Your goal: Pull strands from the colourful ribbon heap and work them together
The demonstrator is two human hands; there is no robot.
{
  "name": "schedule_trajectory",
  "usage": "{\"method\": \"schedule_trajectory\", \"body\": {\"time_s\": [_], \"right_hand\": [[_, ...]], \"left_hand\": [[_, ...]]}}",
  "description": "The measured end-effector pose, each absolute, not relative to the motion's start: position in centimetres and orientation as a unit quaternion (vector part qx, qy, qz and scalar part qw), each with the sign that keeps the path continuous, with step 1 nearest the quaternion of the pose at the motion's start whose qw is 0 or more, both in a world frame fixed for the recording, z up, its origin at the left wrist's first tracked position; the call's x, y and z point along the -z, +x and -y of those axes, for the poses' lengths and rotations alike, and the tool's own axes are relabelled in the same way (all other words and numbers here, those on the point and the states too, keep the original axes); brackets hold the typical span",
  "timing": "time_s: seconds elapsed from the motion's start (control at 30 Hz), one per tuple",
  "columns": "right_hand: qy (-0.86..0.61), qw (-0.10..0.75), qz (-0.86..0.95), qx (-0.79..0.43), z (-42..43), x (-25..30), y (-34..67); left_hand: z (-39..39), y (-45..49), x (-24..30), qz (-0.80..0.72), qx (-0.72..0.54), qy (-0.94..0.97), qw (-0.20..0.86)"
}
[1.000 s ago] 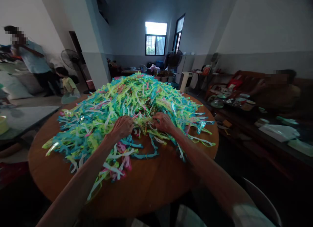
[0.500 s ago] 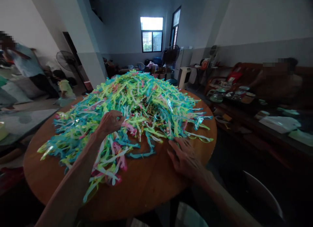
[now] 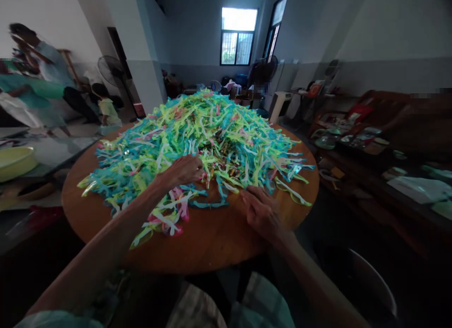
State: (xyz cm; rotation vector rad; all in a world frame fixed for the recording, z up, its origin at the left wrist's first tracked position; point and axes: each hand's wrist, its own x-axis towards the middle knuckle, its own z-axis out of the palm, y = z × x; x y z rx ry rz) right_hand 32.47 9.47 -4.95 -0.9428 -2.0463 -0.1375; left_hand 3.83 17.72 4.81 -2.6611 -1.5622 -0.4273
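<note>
A big heap of thin plastic strips point(image 3: 219, 125), blue, yellow-green, white and pink, covers much of a round wooden table point(image 3: 212, 252). My left hand point(image 3: 187, 169) is over the near side of the heap, its fingers curled closed; whatever they pinch is hidden. At the heap's near right edge is my right hand point(image 3: 261, 208), fingers bent and drawn together, anything in them too small to make out. Between the hands, small reddish-brown and gold pieces point(image 3: 221, 159) show among the strips. A blue strip point(image 3: 210, 204) lies on the wood, with a pink strip point(image 3: 182, 203) left of it.
To the left are a yellow basin point(image 3: 16, 163), a standing fan point(image 3: 112, 71) and several people point(image 3: 49, 69). On the right, a dark low table point(image 3: 374, 177) holds jars and bags beside a wooden bench point(image 3: 381, 109). A round-rimmed container point(image 3: 374, 281) stands at lower right.
My left hand has moved right across the heap toward its middle. My right hand's fingers have curled in from a more spread pose. The view has shifted left and down.
</note>
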Motion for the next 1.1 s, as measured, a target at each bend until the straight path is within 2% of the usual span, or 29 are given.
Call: {"method": "schedule_trajectory", "body": {"time_s": [0.2,0.37,0.53,0.73,0.9,1.1], "right_hand": [[-0.381,0.506,0.756,-0.165,-5.0,5.8,32.1],[-0.400,0.447,0.768,-0.223,-4.1,5.2,32.7],[-0.433,0.416,0.778,-0.182,-4.2,5.1,33.6],[-0.533,0.159,0.829,-0.055,-3.9,3.7,34.1],[-0.473,0.159,0.866,0.030,-4.4,2.9,34.1],[-0.419,0.141,0.897,0.003,-5.2,3.9,34.0]], "left_hand": [[-11.2,7.4,-1.6,0.410,0.037,-0.911,0.011],[-9.5,9.2,0.6,0.398,0.009,-0.917,0.029],[-8.5,9.7,0.9,0.413,0.003,-0.910,0.041],[-8.3,10.2,0.4,0.420,-0.001,-0.907,0.009],[-8.6,10.8,0.8,0.419,0.000,-0.908,-0.013],[-7.4,11.5,1.2,0.439,0.010,-0.899,0.004]]}}
